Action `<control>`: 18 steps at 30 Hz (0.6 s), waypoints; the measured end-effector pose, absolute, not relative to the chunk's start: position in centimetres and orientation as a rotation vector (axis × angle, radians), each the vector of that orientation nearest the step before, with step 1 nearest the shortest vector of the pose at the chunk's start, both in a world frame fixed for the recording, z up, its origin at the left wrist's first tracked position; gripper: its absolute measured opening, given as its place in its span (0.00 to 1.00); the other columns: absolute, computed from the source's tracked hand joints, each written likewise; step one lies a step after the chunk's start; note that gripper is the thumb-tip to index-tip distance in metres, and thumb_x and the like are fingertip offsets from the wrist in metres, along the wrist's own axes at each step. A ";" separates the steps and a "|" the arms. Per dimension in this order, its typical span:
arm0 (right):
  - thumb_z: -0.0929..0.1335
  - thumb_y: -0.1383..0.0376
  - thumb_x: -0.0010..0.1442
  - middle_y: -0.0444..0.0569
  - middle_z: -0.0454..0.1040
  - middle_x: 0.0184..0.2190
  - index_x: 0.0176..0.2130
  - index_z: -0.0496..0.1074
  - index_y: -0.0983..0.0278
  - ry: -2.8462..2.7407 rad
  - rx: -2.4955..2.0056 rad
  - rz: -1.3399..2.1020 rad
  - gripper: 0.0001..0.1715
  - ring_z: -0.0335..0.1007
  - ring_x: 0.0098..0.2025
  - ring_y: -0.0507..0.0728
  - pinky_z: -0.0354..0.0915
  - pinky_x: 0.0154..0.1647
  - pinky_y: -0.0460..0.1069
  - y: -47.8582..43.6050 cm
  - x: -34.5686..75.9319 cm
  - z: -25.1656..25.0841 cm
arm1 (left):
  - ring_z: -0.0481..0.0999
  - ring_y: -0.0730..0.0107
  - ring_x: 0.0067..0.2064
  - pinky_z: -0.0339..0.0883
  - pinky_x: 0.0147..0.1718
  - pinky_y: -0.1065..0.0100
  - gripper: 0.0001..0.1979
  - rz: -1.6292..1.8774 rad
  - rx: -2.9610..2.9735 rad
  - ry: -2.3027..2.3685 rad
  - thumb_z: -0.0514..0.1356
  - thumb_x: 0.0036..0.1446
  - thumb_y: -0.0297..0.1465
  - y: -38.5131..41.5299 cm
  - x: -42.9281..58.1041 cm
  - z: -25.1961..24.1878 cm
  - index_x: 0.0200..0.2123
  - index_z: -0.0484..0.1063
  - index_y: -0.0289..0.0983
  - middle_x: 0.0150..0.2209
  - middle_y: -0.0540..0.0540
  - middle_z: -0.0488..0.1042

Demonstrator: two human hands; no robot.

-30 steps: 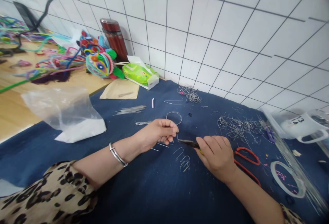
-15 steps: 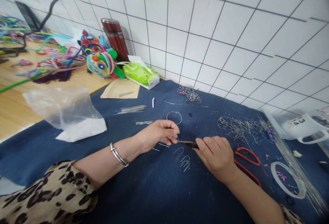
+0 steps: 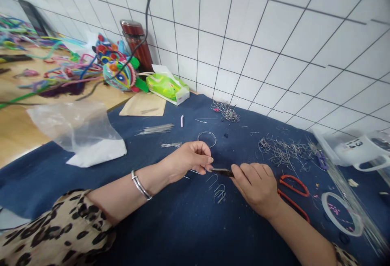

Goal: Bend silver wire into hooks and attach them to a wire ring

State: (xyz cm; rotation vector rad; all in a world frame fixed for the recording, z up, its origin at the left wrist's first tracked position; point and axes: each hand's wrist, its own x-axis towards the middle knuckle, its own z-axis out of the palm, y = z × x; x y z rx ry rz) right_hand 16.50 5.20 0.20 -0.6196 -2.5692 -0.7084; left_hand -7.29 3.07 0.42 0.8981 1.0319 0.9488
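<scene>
Now the upright wire, plain half a second ago between the left hand [image 3: 190,160] and the slim-nosed pliers [image 3: 224,172], has dropped from sight, which suggests its end has been bent or turned. It is presumably at the left fingertips, by the pliers' dull grey nose, too fine to make out. The left grip is pinched closed, apparently on it; the right hand [image 3: 258,186] has its grip wrapped around the pliers above the blue-covered bench [image 3: 183,225].
</scene>
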 end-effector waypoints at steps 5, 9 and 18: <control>0.68 0.66 0.54 0.47 0.71 0.33 0.45 0.68 0.64 -2.566 -0.601 -0.708 0.17 0.60 0.34 0.54 0.52 0.34 0.52 5.2 16.4 0.1 | 0.72 0.77 0.24 0.69 0.24 0.74 0.10 0.953 0.874 1.027 0.64 0.46 0.28 3.0 -7.2 0.5 0.28 0.65 0.33 0.23 0.50 0.72; 0.67 0.65 0.54 0.47 0.71 0.33 0.45 0.68 0.64 -2.575 -0.606 -0.711 0.16 0.60 0.34 0.54 0.52 0.34 0.52 5.2 16.4 0.3 | 0.72 0.77 0.24 0.69 0.23 0.74 0.10 0.952 0.871 1.026 0.64 0.46 0.28 3.0 -7.2 0.4 0.28 0.65 0.34 0.23 0.50 0.72; 0.67 0.66 0.55 0.47 0.71 0.33 0.45 0.68 0.64 -2.599 -0.614 -0.715 0.16 0.60 0.33 0.54 0.52 0.33 0.52 5.1 16.5 0.4 | 0.73 0.77 0.24 0.69 0.24 0.75 0.09 0.942 0.869 1.022 0.64 0.46 0.27 3.1 -7.3 0.3 0.29 0.64 0.33 0.22 0.50 0.72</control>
